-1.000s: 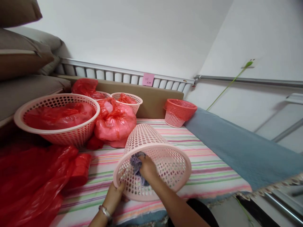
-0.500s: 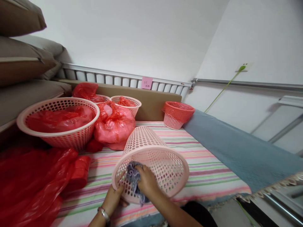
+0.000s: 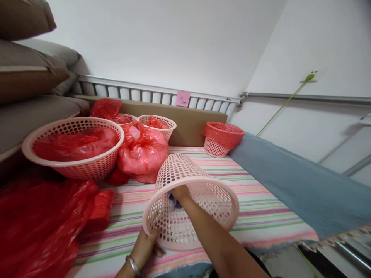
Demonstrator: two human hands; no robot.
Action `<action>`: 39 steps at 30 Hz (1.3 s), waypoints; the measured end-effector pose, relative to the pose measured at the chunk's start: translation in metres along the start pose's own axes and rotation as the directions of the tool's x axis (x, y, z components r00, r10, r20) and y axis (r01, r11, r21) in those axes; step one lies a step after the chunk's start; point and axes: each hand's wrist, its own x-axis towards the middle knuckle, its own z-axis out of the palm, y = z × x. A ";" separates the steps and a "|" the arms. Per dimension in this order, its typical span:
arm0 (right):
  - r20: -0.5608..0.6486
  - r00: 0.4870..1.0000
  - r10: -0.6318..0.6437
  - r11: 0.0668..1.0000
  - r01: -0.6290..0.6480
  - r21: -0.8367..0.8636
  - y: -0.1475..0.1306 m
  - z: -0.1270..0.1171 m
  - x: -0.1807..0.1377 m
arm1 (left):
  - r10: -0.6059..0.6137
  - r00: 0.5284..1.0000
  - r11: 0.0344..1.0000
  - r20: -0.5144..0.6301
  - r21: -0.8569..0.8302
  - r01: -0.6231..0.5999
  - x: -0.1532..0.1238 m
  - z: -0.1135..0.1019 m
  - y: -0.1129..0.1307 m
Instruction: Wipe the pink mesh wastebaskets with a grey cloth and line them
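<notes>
A pale pink plastic basket [image 3: 191,245] with round holes lies on its side on the striped cloth, its mouth facing me. My left hand [image 3: 147,241], with a silver bracelet at the wrist, grips the basket's rim at the lower left. My right hand [image 3: 181,193] reaches through the mouth into the basket and is closed on a grey-purple cloth [image 3: 174,201] pressed against the inside wall. The basket's upper rim and wall partly cover the fingers and the cloth.
On the left stands a large pink basket [image 3: 72,161] lined with red plastic. Beside it sit a tied red bag [image 3: 143,154] and a loose red bag [image 3: 34,227]. A small pink basket [image 3: 158,117] and a red-rimmed basket [image 3: 223,129] stand behind. Stacked cushions [image 3: 29,83] rise at the far left.
My right hand has moved with the cloth from the basket's near left rim deeper inside. My left hand stays on the rim. The view has shifted slightly.
</notes>
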 end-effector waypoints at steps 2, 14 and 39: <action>0.007 1.000 -0.018 1.000 0.018 -0.001 0.001 -0.003 -0.010 | 0.007 1.000 1.000 -0.011 -0.006 -0.007 0.000 0.002 -0.002; 0.040 0.988 -0.152 0.988 0.153 -0.031 -0.010 -0.004 -0.147 | 0.103 0.987 0.993 -0.122 -0.050 -0.110 0.003 -0.001 -0.011; -0.016 0.997 0.069 0.992 -0.070 -0.102 -0.013 -0.001 -0.009 | 0.201 0.970 0.968 -0.133 0.178 -0.177 0.005 -0.016 0.005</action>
